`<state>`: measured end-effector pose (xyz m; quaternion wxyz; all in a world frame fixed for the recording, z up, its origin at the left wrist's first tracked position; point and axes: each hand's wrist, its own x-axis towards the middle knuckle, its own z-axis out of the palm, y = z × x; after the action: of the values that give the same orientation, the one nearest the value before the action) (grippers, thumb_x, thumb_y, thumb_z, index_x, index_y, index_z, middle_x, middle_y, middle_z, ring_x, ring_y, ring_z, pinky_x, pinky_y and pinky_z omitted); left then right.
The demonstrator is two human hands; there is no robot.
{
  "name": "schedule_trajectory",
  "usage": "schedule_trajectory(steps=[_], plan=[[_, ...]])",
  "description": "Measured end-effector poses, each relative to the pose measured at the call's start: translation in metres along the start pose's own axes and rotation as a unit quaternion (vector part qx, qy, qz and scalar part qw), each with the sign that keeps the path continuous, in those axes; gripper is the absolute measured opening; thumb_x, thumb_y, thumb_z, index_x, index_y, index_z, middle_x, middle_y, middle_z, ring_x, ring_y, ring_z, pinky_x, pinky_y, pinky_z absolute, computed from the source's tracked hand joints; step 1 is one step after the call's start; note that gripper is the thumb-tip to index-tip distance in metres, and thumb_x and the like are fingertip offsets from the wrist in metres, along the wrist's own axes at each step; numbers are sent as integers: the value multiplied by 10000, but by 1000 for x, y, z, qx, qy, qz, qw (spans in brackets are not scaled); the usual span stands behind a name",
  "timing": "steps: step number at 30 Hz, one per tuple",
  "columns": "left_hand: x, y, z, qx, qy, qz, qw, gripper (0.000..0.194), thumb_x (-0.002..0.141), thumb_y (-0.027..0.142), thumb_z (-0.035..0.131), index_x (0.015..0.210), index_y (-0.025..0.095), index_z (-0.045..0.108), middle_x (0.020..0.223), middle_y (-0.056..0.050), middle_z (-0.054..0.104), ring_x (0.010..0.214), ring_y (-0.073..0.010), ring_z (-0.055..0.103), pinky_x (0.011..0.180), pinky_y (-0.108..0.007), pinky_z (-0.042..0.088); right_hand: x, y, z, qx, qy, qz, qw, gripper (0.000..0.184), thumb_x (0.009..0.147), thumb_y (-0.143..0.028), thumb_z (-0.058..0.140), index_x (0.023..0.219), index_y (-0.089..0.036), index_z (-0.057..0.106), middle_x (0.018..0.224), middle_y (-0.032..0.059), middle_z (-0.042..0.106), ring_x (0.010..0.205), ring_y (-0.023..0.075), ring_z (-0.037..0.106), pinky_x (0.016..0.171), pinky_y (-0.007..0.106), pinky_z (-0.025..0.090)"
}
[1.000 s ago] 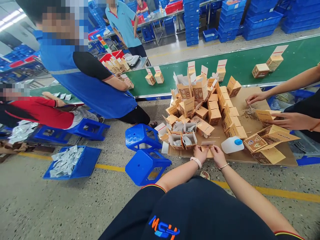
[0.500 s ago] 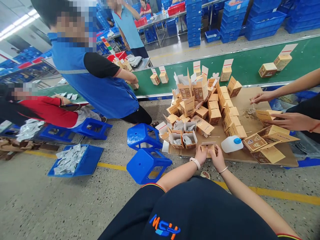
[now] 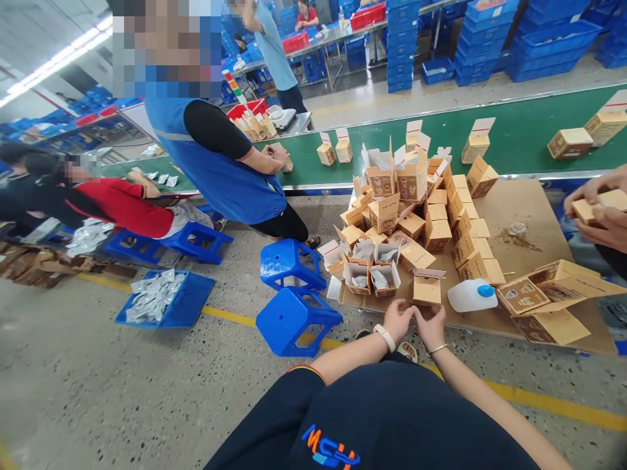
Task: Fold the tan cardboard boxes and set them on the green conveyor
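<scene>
A small tan carton (image 3: 427, 290) stands upright near the front edge of the cardboard-covered table (image 3: 514, 202), its lid flap raised. My left hand (image 3: 398, 321) is at its near left corner, fingers loosely bent and apart. Close against the front of the carton is my right hand (image 3: 431, 328), thumb and fingers spread; the two thumbs nearly meet. Whether the fingertips touch the carton is hard to see. Open cartons (image 3: 360, 277) holding silvery packets stand to the left, and a white bottle with a blue cap (image 3: 470, 296) lies to the right.
Many cartons (image 3: 411, 225) are heaped behind. Unfolded cartons (image 3: 543, 297) lie at right, near a co-worker's hands (image 3: 602, 209) holding a carton. A green conveyor (image 3: 377, 153) runs behind. Blue stools (image 3: 294, 320) and a packet bin (image 3: 196, 300) stand left, beside a co-worker in a blue vest (image 3: 220, 163).
My hands have drawn back from the carton they held, which now stands on the table slightly farther forward. The view shifted left. The right-hand co-worker has lifted a carton off the table.
</scene>
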<state>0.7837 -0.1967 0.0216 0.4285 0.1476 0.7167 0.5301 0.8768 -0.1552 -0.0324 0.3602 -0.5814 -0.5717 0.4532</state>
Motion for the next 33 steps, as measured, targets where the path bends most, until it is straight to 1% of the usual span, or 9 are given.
schedule_trajectory(steps=[3,7,9,14,18,22,26,28,33], plan=[[-6,-15,-37,31,46,13,998,229,756,131,672,974,153,602,969,-78,668,817,-145,637,835,-283,507,-15,-4,3,-35,-25,2,999,586,723,-639,584,1016,-134,532,785,65,574,721,235,585,677,391,536],[2,-29,-77,44,97,-12,994,107,770,97,616,837,171,579,798,-14,630,775,-131,607,789,-250,485,-24,-27,20,-153,-162,-242,944,457,803,-523,536,1076,-156,552,892,85,536,758,231,587,695,380,515],[4,-32,-90,43,121,-31,991,115,764,65,590,778,175,556,728,7,595,748,-129,590,774,-247,472,-16,-47,35,-248,-191,-290,904,474,846,-409,517,1251,-166,485,955,90,502,682,208,590,625,358,495],[-7,-38,-104,35,110,-62,991,169,749,21,552,713,184,527,588,56,498,600,-108,520,676,-239,445,5,-76,60,-396,-134,-263,870,534,866,-402,539,1285,-107,390,1002,130,453,519,180,560,507,344,443],[-14,-43,-103,38,61,-91,993,172,727,34,573,680,189,514,540,69,473,526,-102,486,605,-239,431,14,-65,61,-365,-40,-322,873,455,843,-426,559,1123,-106,397,1220,275,361,728,279,635,562,395,486],[-15,-47,-100,53,38,-85,994,139,727,99,613,696,200,523,567,66,473,564,-110,503,632,-247,450,23,-56,58,-306,4,-365,879,358,855,-434,493,1044,-144,399,1231,276,373,936,360,610,610,446,517],[-22,-46,-105,104,9,-5,995,60,751,211,616,794,205,574,691,14,586,671,-151,572,726,-310,500,23,-45,40,-265,-29,-394,880,290,857,-424,457,1007,-176,440,1184,227,452,991,353,607,583,425,540],[-25,-42,-111,122,2,93,988,205,750,283,627,938,206,603,903,-52,662,830,-195,623,829,-365,510,21,-35,23,-245,-77,-416,872,265,853,-409,469,1009,-195,475,1198,191,485,973,317,629,585,400,556],[-9,-21,-114,171,-85,336,922,495,734,426,632,1180,214,602,1312,-168,582,1297,-290,485,1093,-473,352,26,-7,-11,-188,-227,-482,825,347,872,-294,426,1196,-231,534,1305,149,520,1055,247,639,754,373,586]])
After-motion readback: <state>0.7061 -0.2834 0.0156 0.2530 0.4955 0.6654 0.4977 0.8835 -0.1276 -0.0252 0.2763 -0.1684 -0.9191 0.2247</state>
